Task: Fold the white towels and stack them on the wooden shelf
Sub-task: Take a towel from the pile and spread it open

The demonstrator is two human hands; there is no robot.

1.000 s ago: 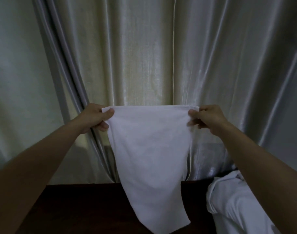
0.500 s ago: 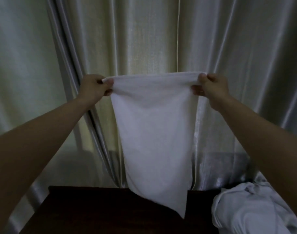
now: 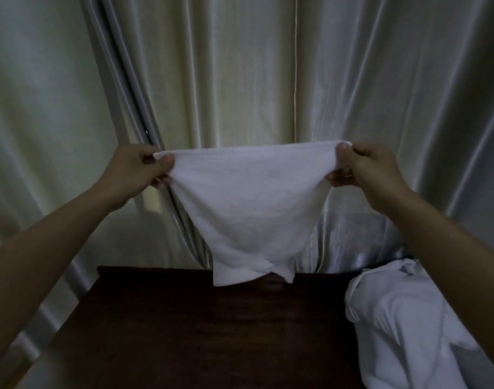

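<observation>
A white towel [image 3: 248,209] hangs in front of me, stretched between both hands. My left hand [image 3: 136,171] pinches its upper left corner, and my right hand [image 3: 366,169] pinches the upper right corner. The towel's lower edge is bunched and curled, and it hangs at the far edge of the dark wooden shelf top [image 3: 200,327]; I cannot tell whether it touches. A rumpled pile of white towels [image 3: 403,324] lies on the right part of the shelf, under my right forearm.
Shiny pale curtains [image 3: 240,80] hang close behind the shelf and fill the background, with a thin cord [image 3: 295,66] down the middle. The shelf's left edge [image 3: 80,310] drops off beside the curtain folds.
Both hands moved up, then came down again and spread wider. The towel's lower end, which hung long, is now gathered up and curled near the shelf's far edge.
</observation>
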